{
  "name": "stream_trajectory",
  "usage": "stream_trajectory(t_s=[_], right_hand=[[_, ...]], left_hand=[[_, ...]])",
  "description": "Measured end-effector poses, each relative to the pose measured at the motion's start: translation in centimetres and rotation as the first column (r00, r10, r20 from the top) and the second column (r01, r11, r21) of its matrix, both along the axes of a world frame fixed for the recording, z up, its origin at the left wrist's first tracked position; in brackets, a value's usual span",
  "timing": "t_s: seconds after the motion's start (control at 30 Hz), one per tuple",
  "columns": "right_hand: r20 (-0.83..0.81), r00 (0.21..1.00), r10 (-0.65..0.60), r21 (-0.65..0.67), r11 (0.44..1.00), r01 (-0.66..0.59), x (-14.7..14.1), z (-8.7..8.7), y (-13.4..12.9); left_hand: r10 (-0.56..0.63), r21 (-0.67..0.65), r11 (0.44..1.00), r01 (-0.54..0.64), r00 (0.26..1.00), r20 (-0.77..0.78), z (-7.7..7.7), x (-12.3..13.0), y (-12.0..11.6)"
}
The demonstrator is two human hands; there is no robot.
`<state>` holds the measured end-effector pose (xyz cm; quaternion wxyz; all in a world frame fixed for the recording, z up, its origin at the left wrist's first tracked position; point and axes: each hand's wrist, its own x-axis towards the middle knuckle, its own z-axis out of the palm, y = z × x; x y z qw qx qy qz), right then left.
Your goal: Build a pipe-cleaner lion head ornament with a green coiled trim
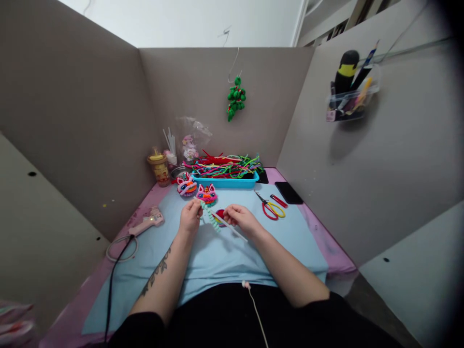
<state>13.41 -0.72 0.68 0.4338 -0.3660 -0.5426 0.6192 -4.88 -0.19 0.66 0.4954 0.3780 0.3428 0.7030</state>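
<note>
Holding a mint-green coiled strip (pixel 213 222) above the cloth-covered table (pixel 297 246) with the left hand (pixel 190 216).

Pinching its upper end between narrowed fingers; probably handling as light, soft and springy, so calling for a hold near the tip. Curling the right hand (pixel 239 218), with fingers narrow, beside a white strip (pixel 237 232), not showing clearly whether gripping it. Slanting both forearms (pixel 282 266) forward and inward, setting the hands just apart.

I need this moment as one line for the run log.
left hand: pinching green coil | right hand: curled by white stick, grip unclear | nearby: pink glue gun, blue tray
</note>
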Motion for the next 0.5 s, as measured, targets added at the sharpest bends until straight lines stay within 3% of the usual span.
stream_trajectory(t_s=[0.1, 0.2, 0.27, 0.37, 0.5], right_hand=[[-0.094, 0.984, 0.153, -0.014, 0.988, -0.155, 0.1, 1.0, -0.4], [-0.177, 0.923, 0.342, -0.141, 0.919, -0.368, -0.5, 1.4, -0.9], [-0.193, 0.898, 0.395, -0.203, 0.879, -0.431, -0.9, 1.4, -1.1], [-0.159, 0.927, 0.339, -0.204, 0.908, -0.367, -1.1, 1.5, -1.1], [-0.022, 0.963, 0.267, -0.096, 0.959, -0.268, -1.0, 2.0, -0.8]], left_hand=[[-0.056, 0.009, 0.998, 0.056, 0.997, -0.047, -0.2, 0.0, -0.1], [-0.149, -0.004, 0.989, 0.151, 0.975, -0.165, -0.5, 0.0, -0.3], [-0.164, -0.005, 0.986, 0.169, 0.953, -0.253, -0.6, 0.0, -0.5], [-0.121, 0.022, 0.99, 0.137, 0.932, -0.342, -0.5, 0.1, -0.7], [-0.066, 0.083, 0.99, 0.111, 0.905, -0.42, -0.3, 0.3, -1.1]])
